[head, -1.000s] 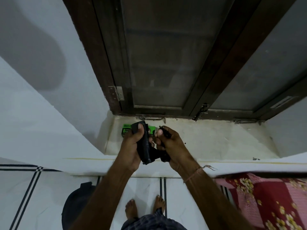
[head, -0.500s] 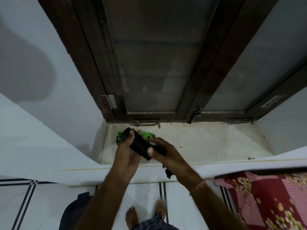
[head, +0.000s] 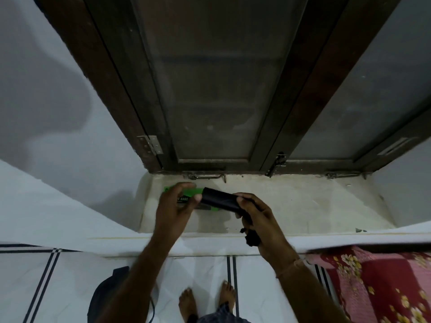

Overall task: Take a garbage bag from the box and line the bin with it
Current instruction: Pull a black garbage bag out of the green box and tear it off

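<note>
A green garbage bag box (head: 190, 191) lies on the pale window sill (head: 291, 206), and my left hand (head: 175, 206) grips it from above. A black roll of garbage bags (head: 220, 202) sticks out of the box's right end, held at its right end by my right hand (head: 258, 220). A crumpled piece of black bag (head: 251, 237) hangs below my right palm. The bin is a dark shape (head: 107, 294) on the floor at the lower left, partly hidden by my left forearm.
A dark wooden window frame (head: 277, 127) with frosted panes rises behind the sill, with a metal hook latch (head: 207, 177) at its base. A red floral bedspread (head: 377, 285) lies at the lower right. My bare feet (head: 205, 304) stand on white tiles.
The roll was upright between both hands; now it lies level at the box mouth. My left hand has shifted onto the box. The view has tilted down slightly.
</note>
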